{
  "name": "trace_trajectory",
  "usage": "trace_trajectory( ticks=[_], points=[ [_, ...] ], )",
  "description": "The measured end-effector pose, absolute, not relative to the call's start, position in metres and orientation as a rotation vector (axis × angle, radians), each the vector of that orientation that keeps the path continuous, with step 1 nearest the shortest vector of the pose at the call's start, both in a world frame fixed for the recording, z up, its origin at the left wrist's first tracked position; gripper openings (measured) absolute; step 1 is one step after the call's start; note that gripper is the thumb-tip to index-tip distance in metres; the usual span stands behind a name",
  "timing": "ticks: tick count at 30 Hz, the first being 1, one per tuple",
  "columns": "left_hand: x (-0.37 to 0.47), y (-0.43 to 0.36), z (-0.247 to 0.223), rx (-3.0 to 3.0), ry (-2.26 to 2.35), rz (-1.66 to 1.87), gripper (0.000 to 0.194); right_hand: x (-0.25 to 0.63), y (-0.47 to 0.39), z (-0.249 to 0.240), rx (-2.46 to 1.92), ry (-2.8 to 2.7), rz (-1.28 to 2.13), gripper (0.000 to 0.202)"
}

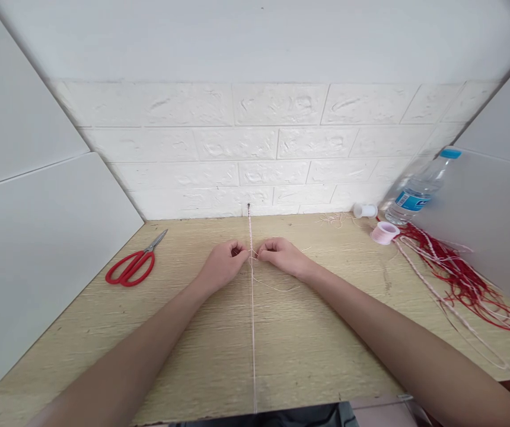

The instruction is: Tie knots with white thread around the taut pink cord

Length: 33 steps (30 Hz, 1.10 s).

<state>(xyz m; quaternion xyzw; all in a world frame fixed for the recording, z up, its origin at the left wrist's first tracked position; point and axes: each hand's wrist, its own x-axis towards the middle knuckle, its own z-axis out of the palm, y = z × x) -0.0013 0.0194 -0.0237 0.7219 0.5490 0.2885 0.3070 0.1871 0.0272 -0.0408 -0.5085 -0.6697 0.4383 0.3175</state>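
The left hand (226,264) and right hand (279,256) face each other, fingertips pinched, seemingly on thin strands, though these are too fine to be sure. Between them runs the pink cord (253,332), from a dark spot on the brick wall (261,142) down to the near edge of the desk (193,367). Left of the hands lie red scissors (134,264); well right, two spools (385,233), a leaning bottle (419,193) and tangled red and pink cords (464,273).
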Motion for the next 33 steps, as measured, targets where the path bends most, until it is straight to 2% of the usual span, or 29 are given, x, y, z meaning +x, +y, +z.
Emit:
trace_trajectory(
  ticks=[6,12,24,33],
  points=[
    [-0.003,0.019,-0.025,1.916,1.459,0.750,0.020,0.187,0.026,-0.040,-1.273,-1.745,1.189,0.018],
    [-0.003,0.020,-0.026,1.941,1.466,0.732,0.021,0.182,0.022,-0.040,-1.164,-1.499,1.179,0.014],
    [-0.002,0.021,-0.028,1.958,1.487,0.734,0.024,0.174,0.014,-0.034,-0.880,-1.259,1.397,0.027],
    [-0.002,0.019,-0.026,1.950,1.501,0.718,0.022,0.180,0.014,-0.026,-0.801,-1.199,1.551,0.015]
  ],
)
